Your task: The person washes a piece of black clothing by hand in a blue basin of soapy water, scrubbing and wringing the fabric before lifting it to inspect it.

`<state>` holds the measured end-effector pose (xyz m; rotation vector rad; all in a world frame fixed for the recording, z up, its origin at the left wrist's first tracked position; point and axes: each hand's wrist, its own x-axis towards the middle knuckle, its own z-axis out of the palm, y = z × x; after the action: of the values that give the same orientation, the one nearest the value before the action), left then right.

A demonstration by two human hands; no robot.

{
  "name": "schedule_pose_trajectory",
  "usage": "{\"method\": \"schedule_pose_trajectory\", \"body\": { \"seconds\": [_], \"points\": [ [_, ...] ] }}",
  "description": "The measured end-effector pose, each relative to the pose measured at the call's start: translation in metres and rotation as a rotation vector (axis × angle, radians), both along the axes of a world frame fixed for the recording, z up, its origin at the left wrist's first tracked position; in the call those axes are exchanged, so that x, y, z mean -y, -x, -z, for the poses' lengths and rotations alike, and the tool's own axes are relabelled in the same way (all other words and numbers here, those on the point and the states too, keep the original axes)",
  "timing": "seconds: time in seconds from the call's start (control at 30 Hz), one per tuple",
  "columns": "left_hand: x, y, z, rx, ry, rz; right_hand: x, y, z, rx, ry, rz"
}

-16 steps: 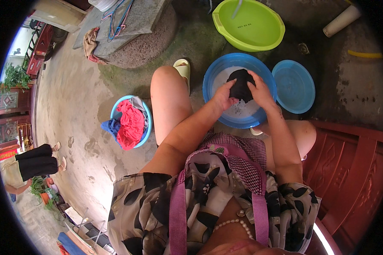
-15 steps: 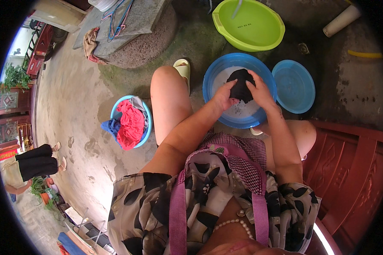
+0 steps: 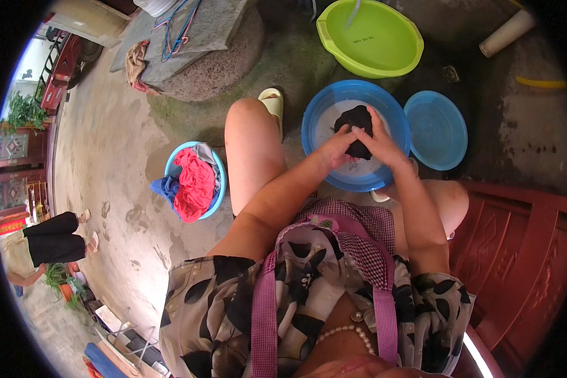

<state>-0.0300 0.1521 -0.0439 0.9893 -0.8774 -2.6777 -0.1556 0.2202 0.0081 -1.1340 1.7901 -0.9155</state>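
Note:
A bunched black cloth (image 3: 354, 118) is gripped between my two hands over a blue basin (image 3: 313, 113) of cloudy, sudsy water. My left hand (image 3: 339, 147) holds the cloth's left side, its fingers partly hidden beneath. From the right, my right hand (image 3: 379, 140) closes round it, the thumb reaching across to the left thumb. What kind of garment the cloth is, I cannot tell. Beside it on the right sits a smaller light-blue basin (image 3: 436, 130).
A bright green basin (image 3: 370, 41) stands beyond. Left of my knee, a light-blue tub (image 3: 219, 203) holds red, blue and grey clothes (image 3: 195, 183). A stone slab (image 3: 208, 28) carries hangers (image 3: 170, 38). Dark red carved wood (image 3: 516, 252) lies right; another person (image 3: 50, 240) stands far left.
My hands have come closer together, squeezing the black cloth into a tighter bunch. My right thumb now lies over beside the left one.

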Motion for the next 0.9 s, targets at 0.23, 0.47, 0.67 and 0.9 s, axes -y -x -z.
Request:
{"method": "schedule_pose_trajectory", "body": {
  "seconds": [0.23,0.47,0.67,0.9],
  "points": [
    [-0.003,-0.009,0.017,0.033,0.06,-0.052,0.008,-0.004,0.028,0.013,0.027,0.035],
    [0.001,0.002,0.004,0.058,-0.312,-0.052,0.009,0.011,0.028,-0.301,0.171,-0.005],
    [0.007,-0.001,0.006,-0.229,-0.468,-0.15,-0.001,-0.036,0.0,-0.338,0.321,-0.154],
    [-0.015,0.012,0.096,-0.425,-0.308,-0.508,0.008,-0.06,0.027,-0.5,0.473,-0.118]
  ]
}}
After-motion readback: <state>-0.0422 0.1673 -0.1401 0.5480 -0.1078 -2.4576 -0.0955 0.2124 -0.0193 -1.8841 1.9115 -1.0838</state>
